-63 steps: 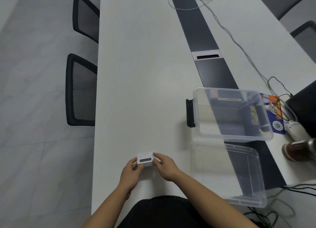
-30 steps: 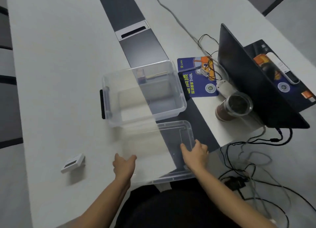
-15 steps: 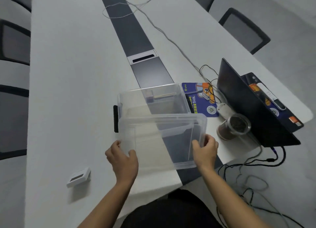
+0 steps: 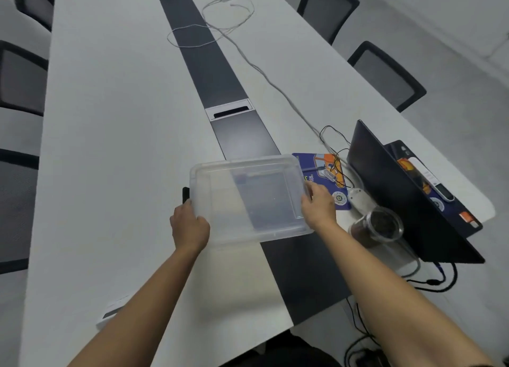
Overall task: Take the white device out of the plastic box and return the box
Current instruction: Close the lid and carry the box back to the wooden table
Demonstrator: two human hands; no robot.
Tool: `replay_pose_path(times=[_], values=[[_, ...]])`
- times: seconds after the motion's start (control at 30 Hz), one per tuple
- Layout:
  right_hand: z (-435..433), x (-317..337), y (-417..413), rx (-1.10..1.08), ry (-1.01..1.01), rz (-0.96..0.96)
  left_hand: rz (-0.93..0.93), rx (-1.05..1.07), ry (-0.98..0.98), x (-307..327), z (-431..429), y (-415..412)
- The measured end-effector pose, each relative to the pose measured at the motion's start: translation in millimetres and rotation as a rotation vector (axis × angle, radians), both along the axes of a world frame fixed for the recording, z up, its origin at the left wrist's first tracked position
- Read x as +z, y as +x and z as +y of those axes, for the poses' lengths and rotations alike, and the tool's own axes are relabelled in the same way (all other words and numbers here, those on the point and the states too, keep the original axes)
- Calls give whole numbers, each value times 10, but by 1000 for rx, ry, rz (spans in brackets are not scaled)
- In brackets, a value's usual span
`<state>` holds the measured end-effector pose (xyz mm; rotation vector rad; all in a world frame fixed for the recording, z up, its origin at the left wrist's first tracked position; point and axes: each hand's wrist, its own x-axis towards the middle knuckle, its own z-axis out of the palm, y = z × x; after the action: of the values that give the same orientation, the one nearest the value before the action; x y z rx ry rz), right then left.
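Observation:
The clear plastic lid [image 4: 248, 198] lies flat on top of the clear plastic box, whose black side latch [image 4: 185, 195] shows at the left. My left hand [image 4: 189, 225] grips the lid's near left corner. My right hand [image 4: 318, 205] holds its right edge. The white device [image 4: 111, 311] with a dark screen lies on the white table near the front edge, partly hidden behind my left forearm.
An open dark laptop [image 4: 399, 196] stands to the right, with a jar of dark contents [image 4: 377, 227] and a blue printed card [image 4: 327, 179] beside the box. Cables [image 4: 275, 85] run along the table. Black chairs [image 4: 385, 74] line both sides.
I set the white device down at the left, picked up the lid from the near table with both hands, and brought it over and down onto the box.

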<state>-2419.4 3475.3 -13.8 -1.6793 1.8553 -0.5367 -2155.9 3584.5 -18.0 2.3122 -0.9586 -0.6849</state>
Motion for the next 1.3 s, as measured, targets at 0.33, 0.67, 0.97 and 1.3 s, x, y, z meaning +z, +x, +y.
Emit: replay_pose_path(times=[0.33,0.67,0.97,1.3], values=[[51,-259,11,115,-11,104,-118,-10,53,-243,39,-32],[916,-350,-229,-57,-46,33,-155,98,14,-287,823,-266],[867,-334,-194,-307,277,-231,153,330,83,-280,818,-239],[893,-275,-157,-98,134,50,-85,237,61,-277,824,-330]])
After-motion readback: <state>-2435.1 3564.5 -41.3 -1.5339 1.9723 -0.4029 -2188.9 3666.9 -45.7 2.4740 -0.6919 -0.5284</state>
